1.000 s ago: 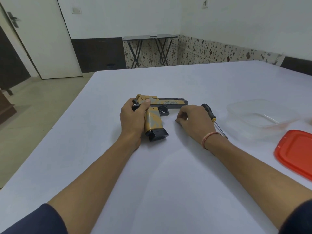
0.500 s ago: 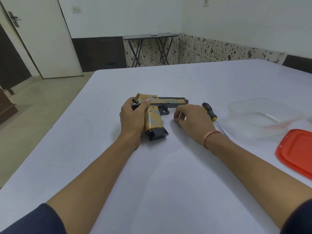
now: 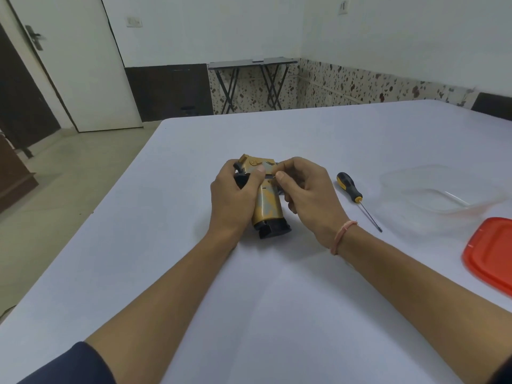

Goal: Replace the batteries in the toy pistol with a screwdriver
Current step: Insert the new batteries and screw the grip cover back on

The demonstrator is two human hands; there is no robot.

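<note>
Both hands grip toy pistol [image 3: 267, 202] on counter [image 3: 277, 300]: left hand [image 3: 234, 198] wraps rear, right hand [image 3: 307, 194] pinches slide. Screwdriver [image 3: 357, 199] lies just right of right hand.

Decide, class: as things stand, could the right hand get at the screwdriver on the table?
Probably yes. The screwdriver lies loose on the table just to the right of the right hand, with bare tabletop between them. The hand is now gripping the toy pistol, so it would have to let go first.
</note>
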